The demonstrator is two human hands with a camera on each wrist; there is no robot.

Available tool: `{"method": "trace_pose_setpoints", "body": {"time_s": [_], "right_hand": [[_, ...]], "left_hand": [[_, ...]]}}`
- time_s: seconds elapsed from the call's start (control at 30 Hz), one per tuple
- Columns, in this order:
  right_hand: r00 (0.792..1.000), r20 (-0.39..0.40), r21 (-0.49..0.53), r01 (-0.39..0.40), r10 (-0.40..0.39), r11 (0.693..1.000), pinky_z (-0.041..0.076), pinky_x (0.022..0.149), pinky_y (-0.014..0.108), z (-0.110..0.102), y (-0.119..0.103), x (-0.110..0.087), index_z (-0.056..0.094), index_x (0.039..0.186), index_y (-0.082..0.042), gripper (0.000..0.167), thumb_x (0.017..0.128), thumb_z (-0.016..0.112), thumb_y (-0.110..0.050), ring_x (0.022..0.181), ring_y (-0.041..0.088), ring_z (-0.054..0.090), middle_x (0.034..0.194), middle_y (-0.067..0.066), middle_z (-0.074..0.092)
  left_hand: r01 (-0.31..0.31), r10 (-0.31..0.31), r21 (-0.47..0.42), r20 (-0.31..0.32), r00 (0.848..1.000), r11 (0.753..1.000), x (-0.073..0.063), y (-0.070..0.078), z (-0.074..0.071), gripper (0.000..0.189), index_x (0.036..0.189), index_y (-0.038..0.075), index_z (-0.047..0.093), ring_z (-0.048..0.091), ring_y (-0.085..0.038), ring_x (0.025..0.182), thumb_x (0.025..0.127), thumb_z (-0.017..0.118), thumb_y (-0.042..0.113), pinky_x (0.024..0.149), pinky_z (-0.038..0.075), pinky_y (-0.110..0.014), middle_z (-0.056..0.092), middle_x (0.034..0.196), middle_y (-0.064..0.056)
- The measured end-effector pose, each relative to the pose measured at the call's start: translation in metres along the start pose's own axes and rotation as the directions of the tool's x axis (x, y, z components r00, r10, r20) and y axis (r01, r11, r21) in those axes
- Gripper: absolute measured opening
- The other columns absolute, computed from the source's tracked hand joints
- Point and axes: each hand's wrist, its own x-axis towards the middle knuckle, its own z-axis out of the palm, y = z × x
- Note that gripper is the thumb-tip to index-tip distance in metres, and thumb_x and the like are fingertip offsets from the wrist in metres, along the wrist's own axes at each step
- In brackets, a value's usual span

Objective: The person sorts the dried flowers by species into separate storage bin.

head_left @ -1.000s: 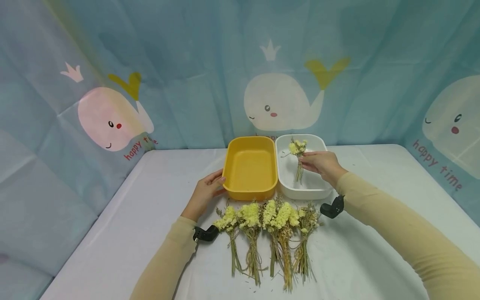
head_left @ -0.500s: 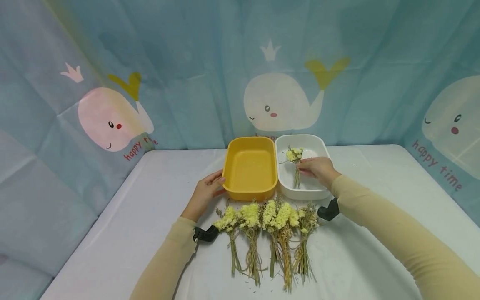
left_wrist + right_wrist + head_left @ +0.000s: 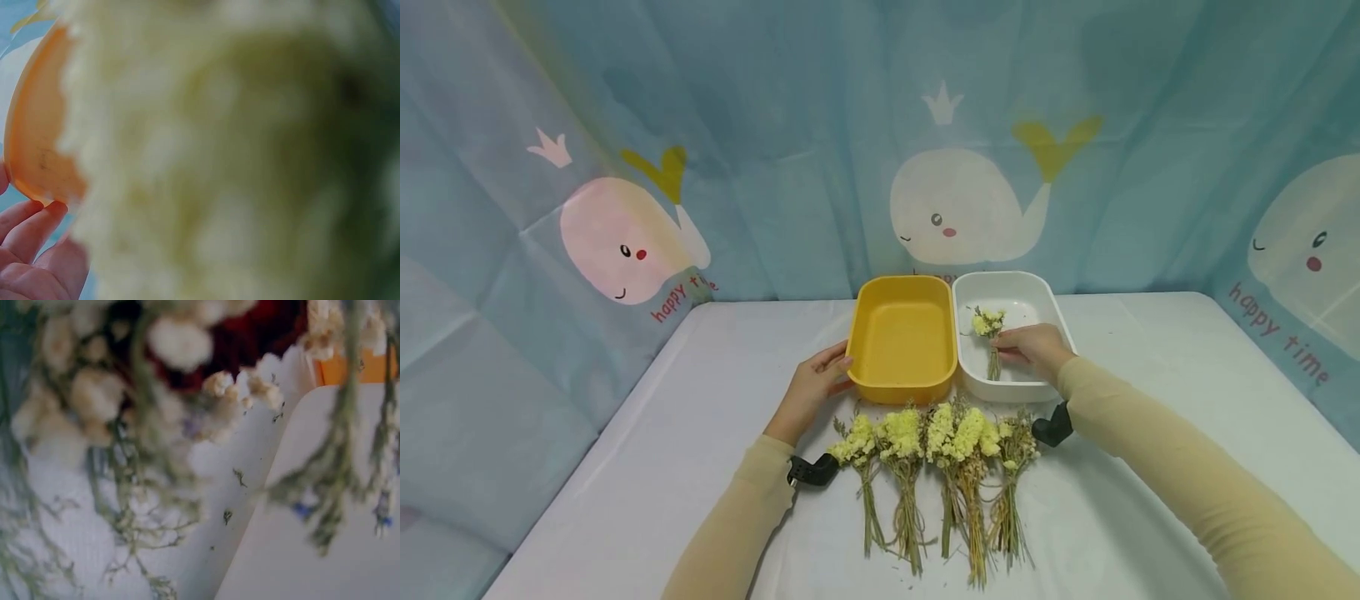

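Note:
My right hand (image 3: 1037, 346) pinches the stems of a small bunch of dried yellow flowers (image 3: 988, 323) low inside the white tub (image 3: 1013, 390). The bunch points its blossoms toward the tub's back wall. At the left, my left hand (image 3: 812, 379) touches the outer wall of the yellow tub (image 3: 902, 392) near its front corner. In the left wrist view, fingertips (image 3: 53, 212) meet that tub's edge, while a blurred flower head (image 3: 206, 156) covers most of the picture. The right wrist view has blurred dried flowers (image 3: 100, 400) in front of the white tub (image 3: 325, 450); the right hand is hidden there.
The two tubs stand side by side at the table's back. Before them lie several tied bunches of dried flowers (image 3: 901, 437) in a row, stems toward me. Small plant crumbs (image 3: 239, 478) dot the white tablecloth (image 3: 722, 392). A blue whale-print curtain (image 3: 820, 167) hangs behind.
My right hand has lowered toward me and slightly left with the flower bunch, deeper into the white tub. The left hand stays at the yellow tub.

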Motion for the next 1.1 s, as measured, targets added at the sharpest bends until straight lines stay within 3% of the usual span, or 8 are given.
{"method": "trace_pose_setpoints", "body": {"time_s": [0.27, 0.53, 0.7, 0.97, 1.1], "right_hand": [[0.999, 0.013, -0.025, -0.037, 0.037, 0.999, 0.063, 0.077, 0.019, 0.0017, 0.0067, 0.0032, 0.047, 0.139, 0.013, 0.053, 0.092, 0.067, 0.001, 0.064, 0.004, 0.069, 0.092, 0.004, 0.063], [0.999, 0.018, -0.054, -0.050, 0.051, 0.997, 0.063, 0.077, 0.020, 0.0039, 0.0063, 0.0028, 0.047, 0.137, 0.016, 0.055, 0.089, 0.070, 0.002, 0.063, 0.004, 0.069, 0.093, 0.008, 0.068], [0.997, 0.019, -0.054, -0.072, 0.073, 0.996, 0.063, 0.080, 0.021, 0.0040, 0.0048, 0.0034, 0.046, 0.139, 0.015, 0.056, 0.090, 0.069, 0.002, 0.064, 0.005, 0.070, 0.088, 0.004, 0.068], [0.996, 0.013, -0.041, -0.091, 0.092, 0.995, 0.063, 0.078, 0.021, 0.0036, 0.0028, 0.0074, 0.051, 0.136, 0.012, 0.053, 0.089, 0.072, -0.001, 0.062, 0.004, 0.070, 0.063, -0.006, 0.068], [0.996, 0.025, -0.035, -0.083, 0.084, 0.996, 0.063, 0.080, 0.021, 0.0030, 0.0010, 0.0068, 0.055, 0.129, 0.011, 0.045, 0.088, 0.072, 0.001, 0.064, 0.006, 0.070, 0.066, -0.005, 0.068]], "left_hand": [[0.007, -0.007, 0.004, 0.004, 1.000, 1.000, -0.0038, -0.0017, 0.0008, 0.051, 0.150, 0.015, 0.045, 0.054, -0.024, 0.135, 0.102, 0.057, 0.028, 0.105, 0.055, -0.036, 0.051, 0.151, -0.006], [0.017, -0.017, 0.001, 0.000, 1.000, 1.000, -0.0036, -0.0023, 0.0004, 0.051, 0.150, 0.015, 0.045, 0.053, -0.024, 0.136, 0.102, 0.057, 0.028, 0.106, 0.055, -0.037, 0.051, 0.151, -0.006], [0.014, -0.014, 0.002, -0.001, 1.000, 1.000, -0.0039, -0.0013, 0.0010, 0.051, 0.150, 0.016, 0.045, 0.054, -0.024, 0.135, 0.102, 0.057, 0.028, 0.106, 0.054, -0.036, 0.050, 0.151, -0.006], [0.004, -0.004, -0.012, 0.011, 1.000, 1.000, -0.0020, 0.0000, 0.0002, 0.052, 0.151, 0.015, 0.044, 0.054, -0.024, 0.135, 0.102, 0.058, 0.027, 0.106, 0.054, -0.035, 0.050, 0.152, -0.006], [-0.004, 0.004, -0.003, 0.019, 1.000, 1.000, -0.0016, 0.0017, 0.0004, 0.052, 0.151, 0.015, 0.043, 0.054, -0.025, 0.135, 0.103, 0.057, 0.027, 0.107, 0.054, -0.035, 0.049, 0.153, -0.005]]}}
